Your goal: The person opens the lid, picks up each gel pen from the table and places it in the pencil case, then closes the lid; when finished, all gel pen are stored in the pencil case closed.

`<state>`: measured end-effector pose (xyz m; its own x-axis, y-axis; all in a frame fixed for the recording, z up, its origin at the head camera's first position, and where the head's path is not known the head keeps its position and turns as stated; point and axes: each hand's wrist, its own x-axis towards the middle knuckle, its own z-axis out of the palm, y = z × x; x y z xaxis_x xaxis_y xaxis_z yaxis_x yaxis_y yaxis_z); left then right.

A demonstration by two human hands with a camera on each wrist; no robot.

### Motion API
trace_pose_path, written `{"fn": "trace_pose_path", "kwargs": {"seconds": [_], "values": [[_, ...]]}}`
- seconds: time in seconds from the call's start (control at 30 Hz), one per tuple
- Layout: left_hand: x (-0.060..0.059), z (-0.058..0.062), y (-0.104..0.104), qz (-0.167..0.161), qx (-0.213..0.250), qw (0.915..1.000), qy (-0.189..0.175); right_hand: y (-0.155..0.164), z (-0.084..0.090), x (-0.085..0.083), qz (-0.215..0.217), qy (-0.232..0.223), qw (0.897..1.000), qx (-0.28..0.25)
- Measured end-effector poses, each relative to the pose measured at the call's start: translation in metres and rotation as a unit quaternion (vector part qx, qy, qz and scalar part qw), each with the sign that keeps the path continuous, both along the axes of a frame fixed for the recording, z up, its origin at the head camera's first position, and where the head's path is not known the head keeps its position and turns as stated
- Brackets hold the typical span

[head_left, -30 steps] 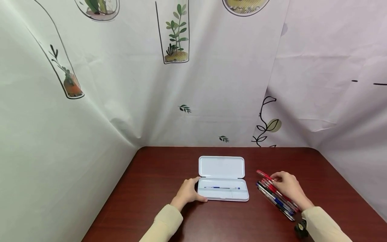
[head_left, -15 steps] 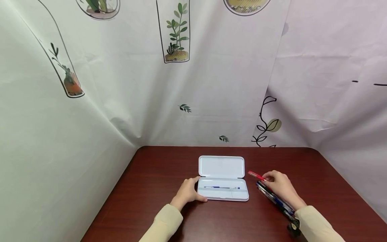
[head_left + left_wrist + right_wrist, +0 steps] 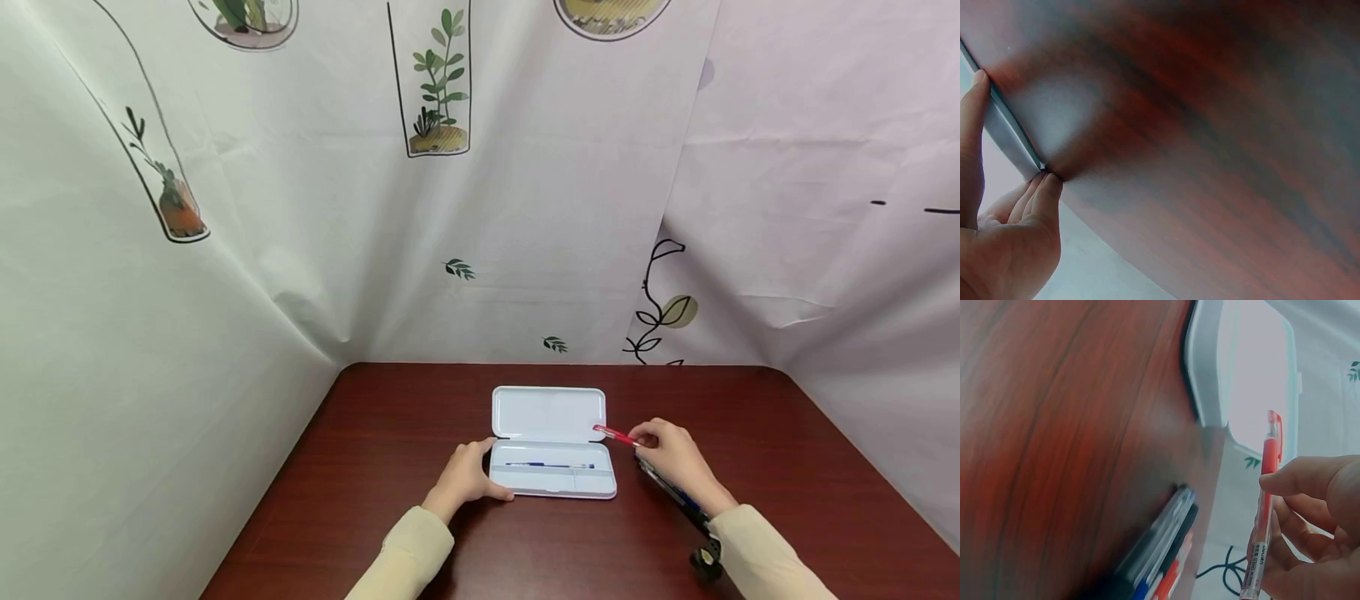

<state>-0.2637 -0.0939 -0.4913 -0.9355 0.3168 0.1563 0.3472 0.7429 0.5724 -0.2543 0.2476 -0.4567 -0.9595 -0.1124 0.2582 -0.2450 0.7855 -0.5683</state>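
Observation:
A white pencil case (image 3: 525, 483) lies with its lid (image 3: 549, 413) raised back, a thin blue pen (image 3: 551, 465) inside it. My left hand (image 3: 463, 475) grips the case's left end, thumb on the front edge and fingers at the back corner, as the left wrist view also shows. Between thumb and fingers my right hand (image 3: 672, 454) pinches a red pen (image 3: 1268, 464), its capped end pointing left and overlapping the lid's right edge in the head view. Below that hand lies a bunch of pens (image 3: 667, 483), partly hidden by the hand and sleeve.
The dark red-brown table (image 3: 420, 408) reaches back to a white curtain (image 3: 525, 208) printed with plants, which also hangs at both sides. A small dark object with a yellowish spot (image 3: 707, 562) shows at the right sleeve.
My right hand has lifted the red pen away from the bunch and carried it left toward the case. My left hand has stayed at the case's end.

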Motion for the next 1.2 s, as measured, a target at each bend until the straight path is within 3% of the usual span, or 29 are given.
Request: {"fn": "trace_pose_path", "kwargs": {"seconds": [0.67, 1.2], "values": [[-0.001, -0.002, -0.003, -0.004, 0.001, 1.0000, 0.005, -0.043, -0.005, -0.015, 0.037, 0.018, 0.999, -0.024], [-0.005, -0.005, -0.001, 0.001, -0.001, 1.0000, -0.001, -0.061, -0.016, -0.021, 0.084, 0.001, 0.996, -0.033]]}}
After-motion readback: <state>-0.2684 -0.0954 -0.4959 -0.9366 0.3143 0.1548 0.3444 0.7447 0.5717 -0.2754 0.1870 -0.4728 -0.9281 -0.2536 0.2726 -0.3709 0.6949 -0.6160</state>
